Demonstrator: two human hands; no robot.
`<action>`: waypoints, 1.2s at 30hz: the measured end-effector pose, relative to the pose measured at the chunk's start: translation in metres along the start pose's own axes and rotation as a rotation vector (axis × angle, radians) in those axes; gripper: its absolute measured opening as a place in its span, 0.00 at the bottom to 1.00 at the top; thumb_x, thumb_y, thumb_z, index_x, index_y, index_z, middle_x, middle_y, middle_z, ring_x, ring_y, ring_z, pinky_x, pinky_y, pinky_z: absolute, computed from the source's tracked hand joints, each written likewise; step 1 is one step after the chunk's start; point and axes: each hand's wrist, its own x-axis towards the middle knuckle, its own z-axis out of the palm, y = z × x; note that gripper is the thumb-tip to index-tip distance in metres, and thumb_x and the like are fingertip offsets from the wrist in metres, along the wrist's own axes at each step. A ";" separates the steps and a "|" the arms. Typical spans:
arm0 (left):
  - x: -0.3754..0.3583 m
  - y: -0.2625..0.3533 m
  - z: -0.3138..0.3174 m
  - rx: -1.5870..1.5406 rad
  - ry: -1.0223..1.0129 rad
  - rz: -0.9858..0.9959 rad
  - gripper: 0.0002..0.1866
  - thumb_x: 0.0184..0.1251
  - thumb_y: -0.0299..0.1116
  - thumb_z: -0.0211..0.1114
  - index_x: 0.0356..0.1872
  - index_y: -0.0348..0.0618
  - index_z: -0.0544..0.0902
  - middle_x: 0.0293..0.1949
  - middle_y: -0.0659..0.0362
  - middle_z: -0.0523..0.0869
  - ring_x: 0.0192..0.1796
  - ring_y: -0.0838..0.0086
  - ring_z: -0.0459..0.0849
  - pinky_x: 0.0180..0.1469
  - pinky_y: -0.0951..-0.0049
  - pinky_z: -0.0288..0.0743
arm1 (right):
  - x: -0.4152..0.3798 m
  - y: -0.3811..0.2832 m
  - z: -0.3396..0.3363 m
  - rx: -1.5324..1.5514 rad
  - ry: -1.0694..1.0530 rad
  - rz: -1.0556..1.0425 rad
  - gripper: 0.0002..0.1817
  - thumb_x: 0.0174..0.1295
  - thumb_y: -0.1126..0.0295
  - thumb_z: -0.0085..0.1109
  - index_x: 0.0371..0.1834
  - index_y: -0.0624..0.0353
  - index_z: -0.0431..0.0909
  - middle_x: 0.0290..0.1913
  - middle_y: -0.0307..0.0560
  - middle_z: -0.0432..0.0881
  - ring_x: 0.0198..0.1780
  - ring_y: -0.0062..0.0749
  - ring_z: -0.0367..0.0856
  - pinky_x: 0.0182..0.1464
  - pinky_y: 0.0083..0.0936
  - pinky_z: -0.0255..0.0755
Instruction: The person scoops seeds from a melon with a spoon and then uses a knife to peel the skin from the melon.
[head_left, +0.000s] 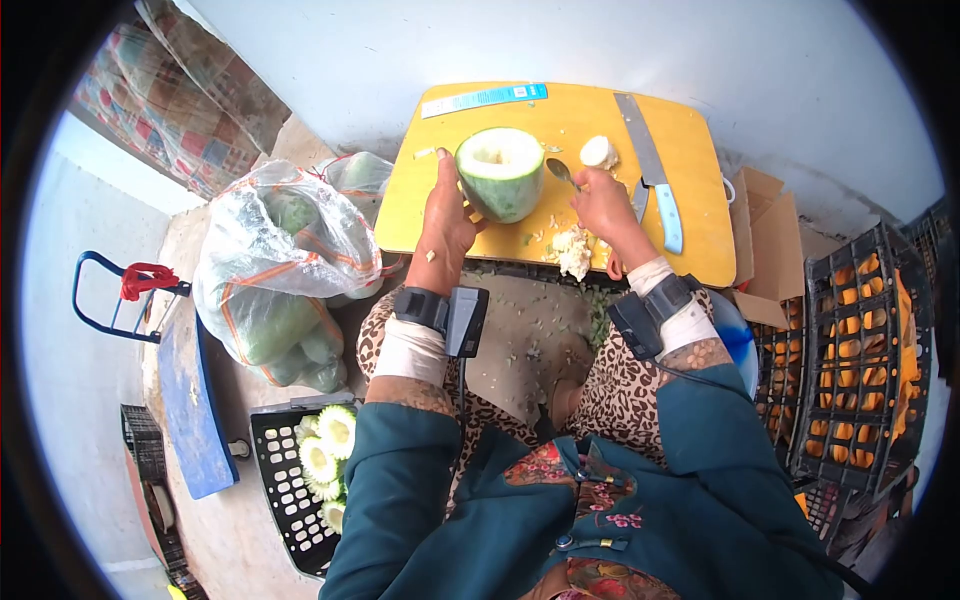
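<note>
A winter melon [503, 190] with its top cut off stands upright on the yellow table [420, 215], its pale flesh and central hollow facing up. My left hand [447, 215] is against its left side, thumb up along the rind and fingers curving round its lower part. To the right of the melon, my right hand [607, 208] grips a metal spoon [560, 172], whose bowl points toward the melon. Scooped pulp [572, 250] lies in a heap beneath my right hand. A cut melon end [598, 152] sits just beyond that hand.
A large knife [655, 175] lies at the table's right. A blue-and-white strip [485, 98] lies along the back edge. Bagged melons [285, 270] stand left, above a black crate [285, 480] holding carved melon pieces [335, 430]. Crates of orange pieces [850, 350] and a cardboard box [770, 240] stand right.
</note>
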 end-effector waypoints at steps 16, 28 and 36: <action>-0.055 -0.032 -0.003 0.520 -0.274 -0.090 0.08 0.66 0.35 0.60 0.37 0.41 0.81 0.27 0.62 0.81 0.28 0.77 0.79 0.32 0.78 0.73 | -0.042 0.048 -0.068 0.210 0.162 -0.075 0.15 0.59 0.76 0.53 0.50 0.66 0.76 0.31 0.54 0.85 0.32 0.33 0.85 0.37 0.27 0.76; -0.064 -0.068 0.031 1.389 -0.772 0.234 0.15 0.64 0.39 0.64 0.45 0.40 0.84 0.36 0.51 0.87 0.39 0.66 0.85 0.45 0.68 0.77 | -0.056 0.062 -0.097 -0.164 0.231 0.033 0.14 0.59 0.69 0.58 0.45 0.65 0.80 0.39 0.63 0.83 0.44 0.53 0.83 0.47 0.40 0.75; -0.056 -0.069 0.045 1.328 -0.701 0.278 0.17 0.63 0.37 0.65 0.49 0.38 0.82 0.37 0.49 0.87 0.40 0.67 0.85 0.45 0.70 0.77 | -0.061 0.095 -0.122 -0.085 0.228 0.183 0.14 0.59 0.68 0.59 0.46 0.65 0.80 0.40 0.61 0.84 0.45 0.51 0.83 0.48 0.37 0.76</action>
